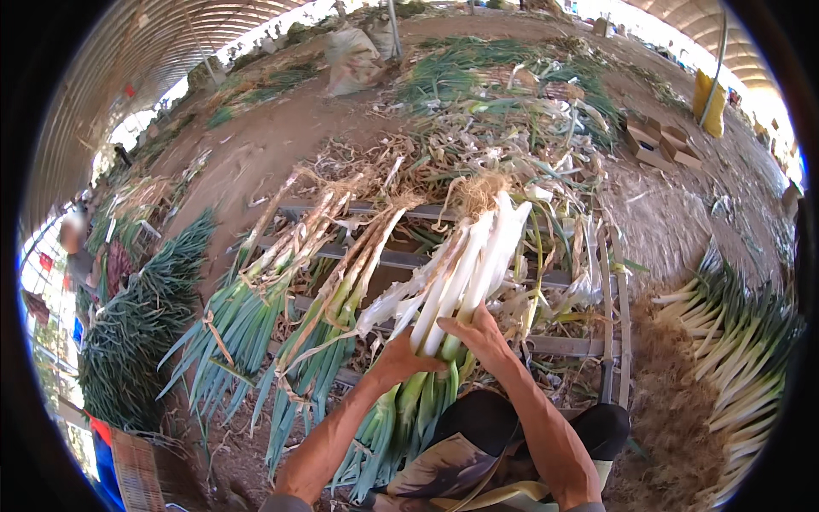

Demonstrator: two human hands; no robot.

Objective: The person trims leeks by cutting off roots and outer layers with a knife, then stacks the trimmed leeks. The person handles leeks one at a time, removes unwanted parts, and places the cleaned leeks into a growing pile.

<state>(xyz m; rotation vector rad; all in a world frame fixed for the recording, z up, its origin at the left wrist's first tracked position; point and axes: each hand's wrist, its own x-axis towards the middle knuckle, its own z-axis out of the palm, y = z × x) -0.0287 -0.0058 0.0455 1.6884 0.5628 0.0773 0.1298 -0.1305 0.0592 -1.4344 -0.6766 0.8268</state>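
Note:
A bunch of long green onions (478, 260) lies over a metal rack in front of me, white stalks and roots pointing away, green leaves hanging toward my knees. Some stalks are smooth and white; those on its left side have loose, papery skin. My left hand (403, 363) is closed around the left side of the bunch, where white turns to green. My right hand (482, 339) grips it from the right, thumb laid across the stalks. Left of the bunch, unpeeled green onions (341, 294) with dry brown skins rest across the same rack.
The metal rack (621, 316) has a rail on its right. Peeled skins (503, 154) pile up beyond it. Clean green onions (725, 358) lie in a row at right; a leafy heap (145, 324) sits at left. Farther off are a sack (352, 60) and cardboard boxes (661, 143).

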